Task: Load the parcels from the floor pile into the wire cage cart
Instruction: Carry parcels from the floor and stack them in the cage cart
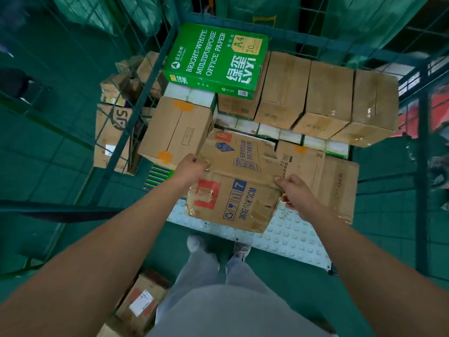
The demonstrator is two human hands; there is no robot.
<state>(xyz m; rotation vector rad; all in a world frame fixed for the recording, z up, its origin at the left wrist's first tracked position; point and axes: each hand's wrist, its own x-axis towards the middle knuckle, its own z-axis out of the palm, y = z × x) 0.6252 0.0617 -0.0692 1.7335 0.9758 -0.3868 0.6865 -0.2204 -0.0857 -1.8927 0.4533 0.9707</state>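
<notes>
Corrugated and creased, the worn brown cardboard parcel with red and blue print (233,183), held over the wire cage cart's studded metal floor (286,234), looks light but crush-prone, so the left hand (192,166) and right hand (295,193) clamp its opposite edges.

Studded metal cart deck (286,235): cardboard boxes (340,188) stacked. Green floor (303,288): parcel (143,300) beside feet.

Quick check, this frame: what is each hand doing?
Left hand: grips the left top edge of the worn cardboard box.
Right hand: grips the same box's right edge.
</notes>
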